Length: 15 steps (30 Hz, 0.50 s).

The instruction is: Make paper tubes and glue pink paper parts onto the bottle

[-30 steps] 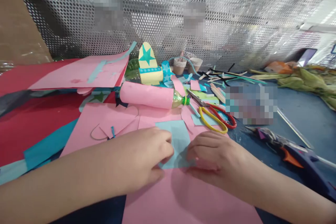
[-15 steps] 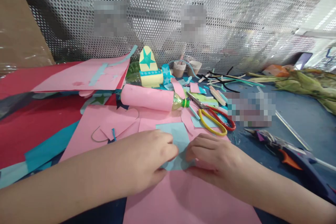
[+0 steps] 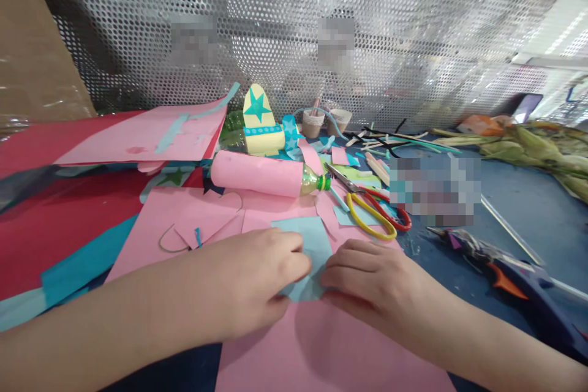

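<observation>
A piece of light blue paper (image 3: pixel 309 236) lies on a pink sheet (image 3: pixel 326 349) in front of me. My left hand (image 3: pixel 266 278) grips its left side with curled fingers, the thumb low near the bottom edge. On the opposite side, my right hand (image 3: pixel 367 275) closes over the right edge with fingers bent and pressed together. The fingertips of both hands are partly hidden. Just beyond them rests a bottle wrapped in pink paper (image 3: pixel 257 173), its green cap to the right. Scissors (image 3: pixel 367 202) with one yellow and one red handle lie behind my right hand.
A glue gun (image 3: pixel 500 272) lies at the right, near a clear stick (image 3: pixel 509 229). Behind the bottle are a yellow-papered bottle with a star (image 3: pixel 264 135) and small pots (image 3: pixel 312 122). Red and pink sheets (image 3: pixel 151 131) pile up at left. Dry husks (image 3: pixel 533 141) lie far right.
My right hand has shifted slightly left over the blue paper. My left hand stays almost in place, and the other things have not moved.
</observation>
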### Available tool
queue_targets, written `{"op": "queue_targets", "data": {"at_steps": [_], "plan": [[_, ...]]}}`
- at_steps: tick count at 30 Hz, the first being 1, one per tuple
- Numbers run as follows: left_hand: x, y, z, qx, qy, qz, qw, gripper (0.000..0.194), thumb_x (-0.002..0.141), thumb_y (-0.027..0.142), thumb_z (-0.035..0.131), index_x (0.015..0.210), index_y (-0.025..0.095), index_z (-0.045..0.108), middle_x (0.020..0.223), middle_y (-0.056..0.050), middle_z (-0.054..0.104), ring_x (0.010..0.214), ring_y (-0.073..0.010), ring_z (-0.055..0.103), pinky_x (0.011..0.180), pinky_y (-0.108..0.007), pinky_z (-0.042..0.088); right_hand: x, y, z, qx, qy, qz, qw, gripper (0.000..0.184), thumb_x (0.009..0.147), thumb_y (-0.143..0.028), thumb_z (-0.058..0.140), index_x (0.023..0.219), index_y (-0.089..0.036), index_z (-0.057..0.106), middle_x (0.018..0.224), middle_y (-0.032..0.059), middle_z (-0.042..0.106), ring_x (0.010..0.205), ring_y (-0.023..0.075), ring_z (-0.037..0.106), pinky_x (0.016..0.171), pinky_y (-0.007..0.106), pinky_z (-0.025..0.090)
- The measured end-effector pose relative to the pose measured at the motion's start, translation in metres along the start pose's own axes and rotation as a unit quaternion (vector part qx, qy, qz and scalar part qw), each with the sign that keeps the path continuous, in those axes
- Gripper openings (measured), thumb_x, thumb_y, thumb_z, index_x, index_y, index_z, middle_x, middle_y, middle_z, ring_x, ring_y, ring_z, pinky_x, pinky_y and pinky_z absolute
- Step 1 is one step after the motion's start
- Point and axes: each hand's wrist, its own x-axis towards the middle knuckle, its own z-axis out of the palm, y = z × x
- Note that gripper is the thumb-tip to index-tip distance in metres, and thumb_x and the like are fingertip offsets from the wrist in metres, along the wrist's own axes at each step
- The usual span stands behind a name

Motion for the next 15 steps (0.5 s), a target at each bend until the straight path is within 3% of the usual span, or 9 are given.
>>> {"op": "queue_targets", "data": {"at_steps": [6,15], "plan": [[0.0021,0.0068,-0.0039,-0.003,-0.008,-0.02,1.0,0.006,0.079,0.019,0.065,0.077,0.018,0.059,0.089,-0.002,0.061,0.082,-0.0203,0.06,0.065,-0.029,0.043,-0.0008,-0.0045,0.0015,-0.023,0.027,-0.011,0.999,0.015,0.097,-0.018,0.051,0.098,-0.019,0.066,0.087,0.0031,0.072,0.079,0.0154,0.066,0.072,0.03,0.05],[0.0081,0.0014,0.0009,0.004,-0.005,-0.009,1.0,0.017,0.085,0.008,0.055,0.073,0.017,0.062,0.083,-0.003,0.064,0.078,-0.0177,0.061,0.068,-0.028,0.044,-0.0006,-0.0079,0.0043,-0.023,0.041,0.054,0.997,0.016,0.093,-0.016,0.052,0.079,-0.018,0.061,0.07,0.0021,0.063,0.064,0.0156,0.059,0.059,0.028,0.044]]}}
